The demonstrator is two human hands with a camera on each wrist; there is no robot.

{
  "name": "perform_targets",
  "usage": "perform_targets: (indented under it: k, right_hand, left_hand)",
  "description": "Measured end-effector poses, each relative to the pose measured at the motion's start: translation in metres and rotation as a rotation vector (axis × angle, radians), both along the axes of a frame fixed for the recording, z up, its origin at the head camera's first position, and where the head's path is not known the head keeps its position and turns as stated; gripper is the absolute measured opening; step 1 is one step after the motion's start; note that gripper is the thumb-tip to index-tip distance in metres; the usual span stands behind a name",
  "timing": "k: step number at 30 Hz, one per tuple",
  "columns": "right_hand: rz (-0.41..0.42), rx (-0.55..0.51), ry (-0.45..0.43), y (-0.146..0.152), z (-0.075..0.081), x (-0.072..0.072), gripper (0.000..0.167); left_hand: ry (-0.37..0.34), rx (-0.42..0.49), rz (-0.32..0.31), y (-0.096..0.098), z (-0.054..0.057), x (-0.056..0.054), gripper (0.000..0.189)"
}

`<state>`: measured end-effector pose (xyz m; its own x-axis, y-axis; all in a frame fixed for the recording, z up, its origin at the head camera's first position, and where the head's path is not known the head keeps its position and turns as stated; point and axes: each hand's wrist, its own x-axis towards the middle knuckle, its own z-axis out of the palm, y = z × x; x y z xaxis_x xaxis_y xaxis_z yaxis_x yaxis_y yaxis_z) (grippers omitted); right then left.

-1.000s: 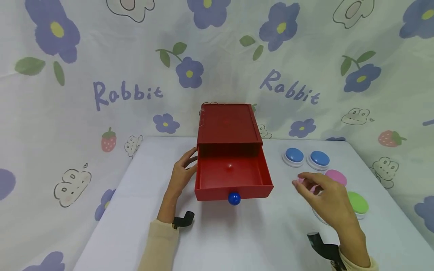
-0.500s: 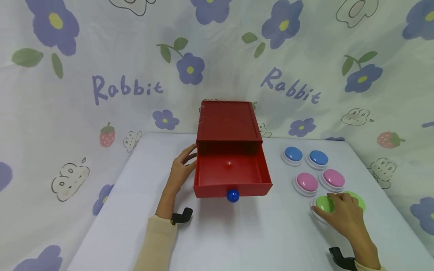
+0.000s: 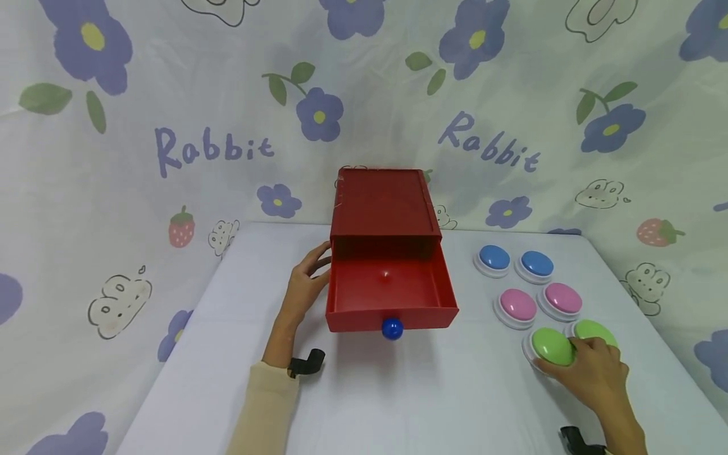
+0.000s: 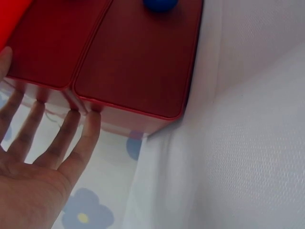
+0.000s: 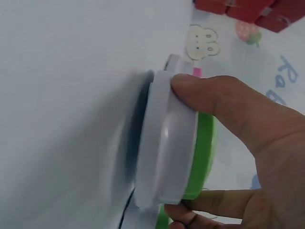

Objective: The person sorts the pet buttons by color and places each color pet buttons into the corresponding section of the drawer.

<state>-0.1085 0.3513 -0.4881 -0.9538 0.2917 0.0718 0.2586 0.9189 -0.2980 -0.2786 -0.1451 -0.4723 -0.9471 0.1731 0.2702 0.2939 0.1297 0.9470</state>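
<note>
My left hand (image 3: 301, 294) rests its nearly straight fingertips against the left side of a red drawer box (image 3: 387, 202); the left wrist view shows them along its edge. The box's drawer (image 3: 364, 291) is pulled out, with a blue knob (image 3: 392, 328) on its front and nothing inside. At the right, my right hand (image 3: 597, 376) pinches the nearer-left green push button (image 3: 552, 346) by its white base (image 5: 167, 143), thumb on one side and fingers on the other. Whether that base touches the table cannot be told. Beside it, the other green button (image 3: 594, 330) is partly hidden by the hand.
Two pink buttons (image 3: 517, 304) stand behind the green ones, and two blue buttons (image 3: 493, 256) are farther back. All are on the white table (image 3: 455, 392). A patterned cloth (image 3: 364, 76) hangs close behind the table and box.
My right hand has moved right and toward me, from over the pink buttons to the green ones, and has taken hold of the left green button. The left hand stays at the box.
</note>
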Motion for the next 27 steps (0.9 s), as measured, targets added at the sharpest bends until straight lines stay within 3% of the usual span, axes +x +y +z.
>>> perform_targets:
  k: [4,6,19,27]
  right_hand:
    - [-0.031,-0.040,0.036,-0.002,0.010,0.002,0.100]
    - [-0.020,-0.054,0.074,-0.005,0.017,0.002,0.096]
    - [0.153,-0.140,0.208,-0.033,0.077,-0.008,0.088]
    - [0.245,-0.174,0.225,-0.048,0.117,-0.019,0.085]
  left_hand:
    - [-0.020,-0.006,0.002,0.000,0.002,0.001,0.057]
    - [-0.011,-0.002,0.004,-0.002,-0.003,-0.002,0.056]
    - [-0.017,-0.007,0.009,0.000,-0.002,-0.002,0.055]
    - [-0.025,-0.015,0.012,-0.001,-0.002,-0.002,0.055]
